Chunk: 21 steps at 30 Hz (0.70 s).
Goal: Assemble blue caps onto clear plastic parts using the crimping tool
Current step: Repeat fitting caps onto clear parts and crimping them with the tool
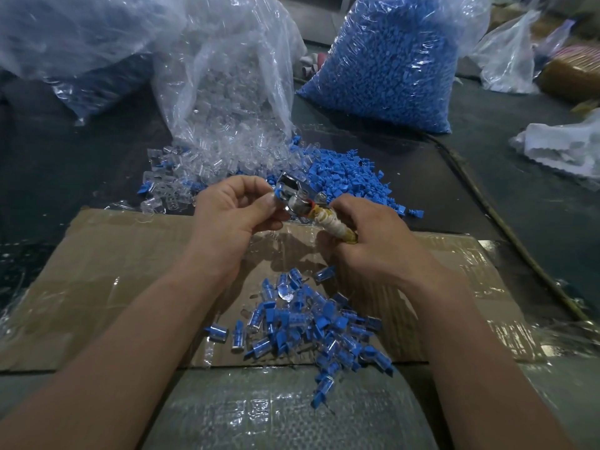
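Clear plastic parts (181,186) spill from an open transparent bag (227,92) at the far left of the work area, a few stray blue pieces among them. Just right of them the left hand (233,209) pinches a small capped piece (277,192) between thumb and fingertips and holds it at the metal head of the crimping tool (297,196). The right hand (380,241) is curled round the tool's tape-wrapped handle (334,225). Whether the piece is fully seated in the head cannot be told, as the fingers hide it. To do this step well, the left hand should probably hold the piece square in the head with fingertips clear of the metal. The right hand should then squeeze once, firmly and evenly, so that the cap goes on straight. Behind the right hand lies a heap of loose blue caps (347,180), and farther back stands a full bag of blue caps (389,66). Near the person, between the forearms, finished pieces (308,326) lie piled on a flattened, taped cardboard sheet (97,271). That sheet rests on a dark bench (519,196), with a woven sack (276,414) at the near edge. At the far right sit crumpled white plastic (565,147), more clear bags (509,56) and brown bundles; the room beyond is dim and cluttered.
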### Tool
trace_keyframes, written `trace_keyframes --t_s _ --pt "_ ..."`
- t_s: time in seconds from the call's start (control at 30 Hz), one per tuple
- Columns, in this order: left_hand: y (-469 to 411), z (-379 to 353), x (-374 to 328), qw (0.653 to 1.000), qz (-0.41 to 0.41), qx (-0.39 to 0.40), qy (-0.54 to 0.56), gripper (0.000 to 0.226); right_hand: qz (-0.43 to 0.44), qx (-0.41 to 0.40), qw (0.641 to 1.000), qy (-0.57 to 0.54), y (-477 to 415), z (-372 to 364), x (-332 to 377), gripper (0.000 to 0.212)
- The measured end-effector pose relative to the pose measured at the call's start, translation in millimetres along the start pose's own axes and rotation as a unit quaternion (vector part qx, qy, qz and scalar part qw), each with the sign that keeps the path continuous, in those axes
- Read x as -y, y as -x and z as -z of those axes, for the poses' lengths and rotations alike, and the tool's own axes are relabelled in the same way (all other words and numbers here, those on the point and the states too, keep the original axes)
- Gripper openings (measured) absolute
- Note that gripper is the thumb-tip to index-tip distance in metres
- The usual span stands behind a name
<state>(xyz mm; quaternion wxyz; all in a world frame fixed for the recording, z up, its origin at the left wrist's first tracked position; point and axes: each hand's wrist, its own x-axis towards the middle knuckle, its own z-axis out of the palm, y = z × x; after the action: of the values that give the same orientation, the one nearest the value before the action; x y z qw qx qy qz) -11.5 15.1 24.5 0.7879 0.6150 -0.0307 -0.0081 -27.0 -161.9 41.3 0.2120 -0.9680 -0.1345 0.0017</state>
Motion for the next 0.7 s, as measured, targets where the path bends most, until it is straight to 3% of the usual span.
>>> trace_keyframes --t_s 0.7 --pt "5 -4 -1 0.995 -0.050 -0.058 -0.066 0.019 -0.018 -0.034 0.999 -0.036 1 -5 11 0.015"
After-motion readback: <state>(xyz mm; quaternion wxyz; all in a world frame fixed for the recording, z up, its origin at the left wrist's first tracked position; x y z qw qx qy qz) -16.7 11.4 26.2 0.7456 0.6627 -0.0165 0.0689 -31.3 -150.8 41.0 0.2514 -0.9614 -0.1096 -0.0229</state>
